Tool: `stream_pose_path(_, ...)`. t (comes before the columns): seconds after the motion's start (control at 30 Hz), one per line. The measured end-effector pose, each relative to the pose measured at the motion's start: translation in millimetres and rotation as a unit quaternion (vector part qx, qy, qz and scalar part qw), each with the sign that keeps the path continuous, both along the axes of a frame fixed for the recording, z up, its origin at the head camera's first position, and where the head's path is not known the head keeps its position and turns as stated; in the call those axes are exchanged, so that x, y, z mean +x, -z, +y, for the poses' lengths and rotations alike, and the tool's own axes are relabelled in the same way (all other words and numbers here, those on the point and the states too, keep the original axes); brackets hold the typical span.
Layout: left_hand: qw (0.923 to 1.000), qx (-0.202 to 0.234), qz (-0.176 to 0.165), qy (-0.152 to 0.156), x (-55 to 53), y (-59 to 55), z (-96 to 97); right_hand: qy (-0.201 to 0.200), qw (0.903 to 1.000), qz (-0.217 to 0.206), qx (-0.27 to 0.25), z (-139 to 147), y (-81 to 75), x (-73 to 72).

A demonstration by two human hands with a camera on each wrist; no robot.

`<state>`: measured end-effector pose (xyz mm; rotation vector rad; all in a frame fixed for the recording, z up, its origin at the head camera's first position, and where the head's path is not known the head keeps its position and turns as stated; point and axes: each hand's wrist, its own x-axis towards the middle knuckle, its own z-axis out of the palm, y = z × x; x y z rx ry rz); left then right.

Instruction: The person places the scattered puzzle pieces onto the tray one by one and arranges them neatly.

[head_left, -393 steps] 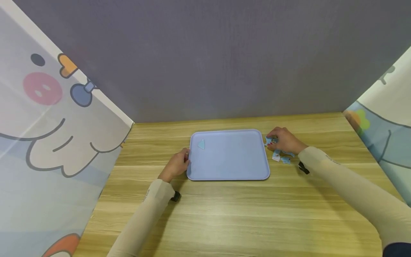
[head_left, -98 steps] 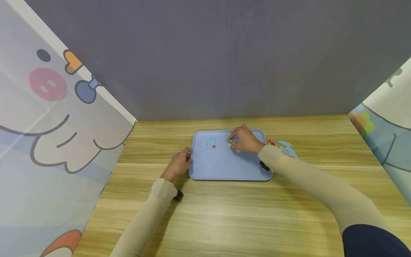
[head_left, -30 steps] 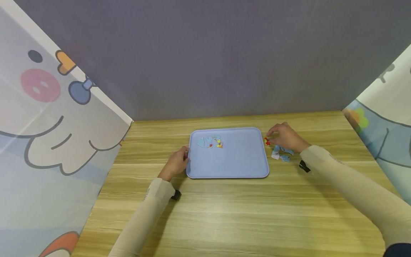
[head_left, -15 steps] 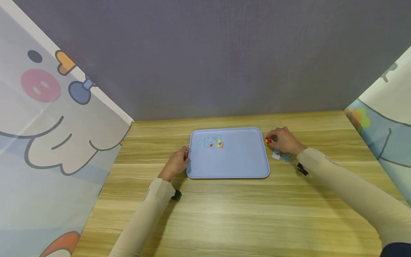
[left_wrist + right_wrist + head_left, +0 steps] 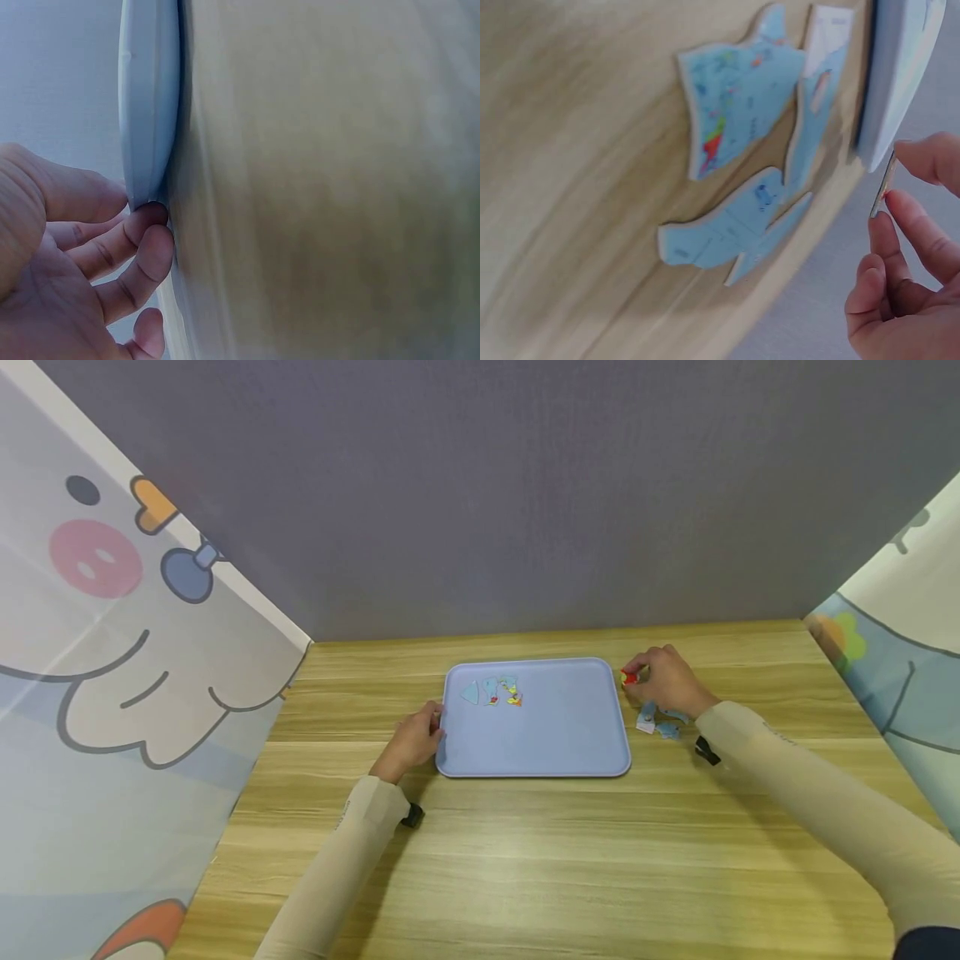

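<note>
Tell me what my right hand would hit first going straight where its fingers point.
Probably the right rim of the tray, just past the red-and-yellow piece your right hand pinches. Height is hard to judge, so it might pass over the rim.

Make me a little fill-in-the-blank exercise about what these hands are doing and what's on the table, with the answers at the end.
1. The left hand pinches the rim of the tray between its fingers and ____.
2. In the head view, the held piece in the right hand is mainly coloured ____.
3. The leftmost piece on the tray is shaped like a ____.
4. The loose pieces lie on the table to the ____ of the tray.

Missing words: thumb; red; triangle; right.
</note>
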<state>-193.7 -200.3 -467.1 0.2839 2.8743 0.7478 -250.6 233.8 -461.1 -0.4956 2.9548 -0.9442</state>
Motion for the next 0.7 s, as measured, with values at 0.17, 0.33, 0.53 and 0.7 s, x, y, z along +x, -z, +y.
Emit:
stream_pose_path(0.17,1.0,-0.001,-0.003,0.0,-0.1,0.5,0.0,-0.004,0.9996,0.022,-0.015,-4,-6.1,4.7)
stream_pose_path(0.33,1.0,-0.006,-0.007,-0.002,-0.1,0.0,0.2,-0.023,0.9979,0.051,-0.034,-15,-10.3,9.5)
stream_pose_path(0.53,0.9999,-0.01,-0.01,-0.003,0.4,-1.2,1.1,-0.05,0.9968,0.049,-0.038,-33,-13.5,11.7)
stream_pose_path(0.7,0.9998,-0.01,-0.013,-0.004,0.8,-1.9,2.0,-0.079,0.9942,0.06,-0.042,-50,-11.9,11.1)
